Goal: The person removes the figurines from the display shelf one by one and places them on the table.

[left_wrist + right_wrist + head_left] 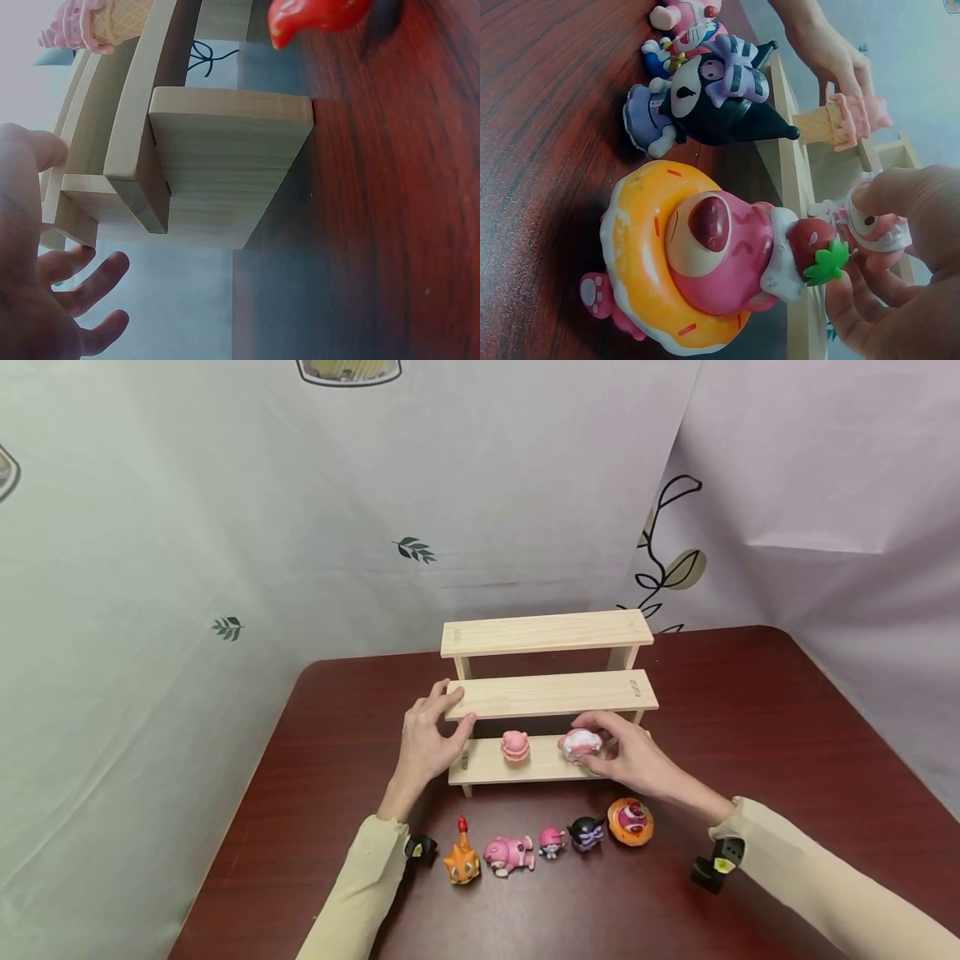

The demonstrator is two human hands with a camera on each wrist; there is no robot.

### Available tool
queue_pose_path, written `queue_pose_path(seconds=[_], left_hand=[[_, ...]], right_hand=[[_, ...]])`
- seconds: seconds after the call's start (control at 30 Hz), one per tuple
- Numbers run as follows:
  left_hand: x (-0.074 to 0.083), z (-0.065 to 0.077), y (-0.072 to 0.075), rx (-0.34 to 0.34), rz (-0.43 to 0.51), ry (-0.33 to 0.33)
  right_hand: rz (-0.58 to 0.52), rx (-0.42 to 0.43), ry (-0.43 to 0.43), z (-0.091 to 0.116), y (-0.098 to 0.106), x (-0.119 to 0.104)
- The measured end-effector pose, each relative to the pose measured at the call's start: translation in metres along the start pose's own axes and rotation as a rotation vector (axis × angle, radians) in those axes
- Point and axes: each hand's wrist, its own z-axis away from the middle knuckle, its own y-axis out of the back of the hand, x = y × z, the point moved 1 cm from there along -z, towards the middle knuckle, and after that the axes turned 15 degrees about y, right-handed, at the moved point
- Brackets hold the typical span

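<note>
A three-step wooden display shelf (551, 695) stands on the table. My left hand (430, 739) holds the left end of its middle step, thumb at the front edge; in the left wrist view the other fingers (105, 281) hang loosely beside the board. My right hand (633, 756) pinches a small pink-and-white figurine (581, 743) between thumb and fingers, at the right part of the bottom step. Its base is partly hidden, so I cannot tell whether it touches the board. Left of it, a pink ice-cream-cone figurine (515, 747) stands upright on that step.
Along the table in front of the shelf lie an orange figurine with a red-tipped tail (462, 862), a pink bear (509, 855), a small pink-hatted figurine (551, 842), a black-hooded figurine (586, 833) and a pink bear in an orange doughnut ring (631, 822). A patterned cloth (525, 485) hangs behind.
</note>
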Motion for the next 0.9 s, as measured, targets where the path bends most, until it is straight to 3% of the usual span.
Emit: queue_pose_path(seconds=[0.9], left_hand=[[0.0011, 0.0004, 0.0007, 0.0, 0.0, 0.01]], right_hand=[[0.004, 0.01, 0.018, 0.0027, 0.0029, 0.0009]])
